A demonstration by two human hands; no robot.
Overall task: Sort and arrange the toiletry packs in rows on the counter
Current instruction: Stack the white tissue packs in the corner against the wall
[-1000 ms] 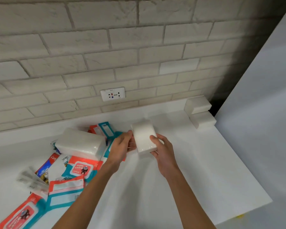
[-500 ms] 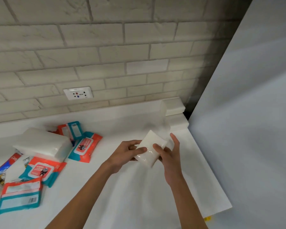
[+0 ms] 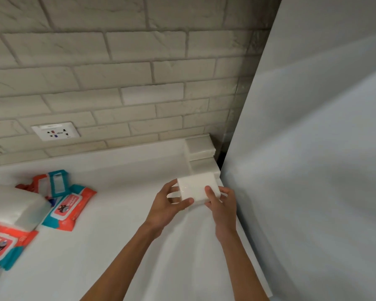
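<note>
Pack, white, in pinch grip of left hand & right hand, long axis approx left-right

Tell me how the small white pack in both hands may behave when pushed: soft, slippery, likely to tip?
The small white pack is probably light: the left hand and right hand hold it by fingertips. Its glossy wrap on the smooth counter suggests it slides easily. Being blocky and flat-sided, it seems unlikely to roll or tip.
</note>
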